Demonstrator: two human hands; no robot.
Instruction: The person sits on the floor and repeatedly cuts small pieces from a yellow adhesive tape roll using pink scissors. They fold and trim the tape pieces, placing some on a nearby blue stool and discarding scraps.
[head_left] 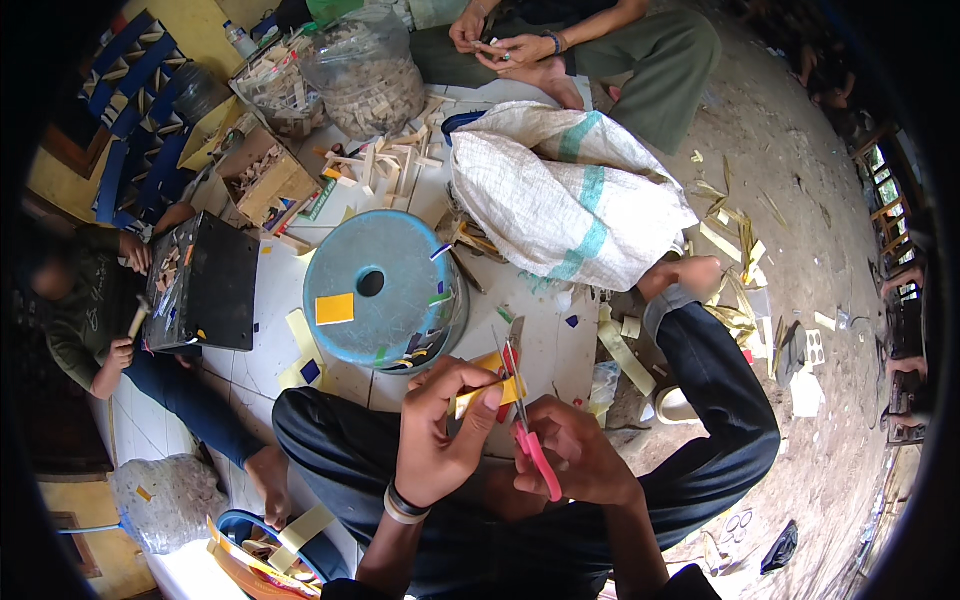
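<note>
My left hand pinches a folded yellow strip, perhaps paper or thin foam, between thumb and fingers. In my right hand is a pair of scissors with pink-red handles. The blades point away from me and pass right beside the strip; whether they are cutting into it I cannot tell. Just beyond my hands stands a round blue plastic drum with a hole in its top. A yellow rectangle lies flat on that top, and small coloured scraps cling to its side.
A white woven sack lies beyond the drum. A plastic bag of wooden pieces stands at the back. At left, a person holds a hammer by a black box; another sits opposite. A blue bucket is at lower left.
</note>
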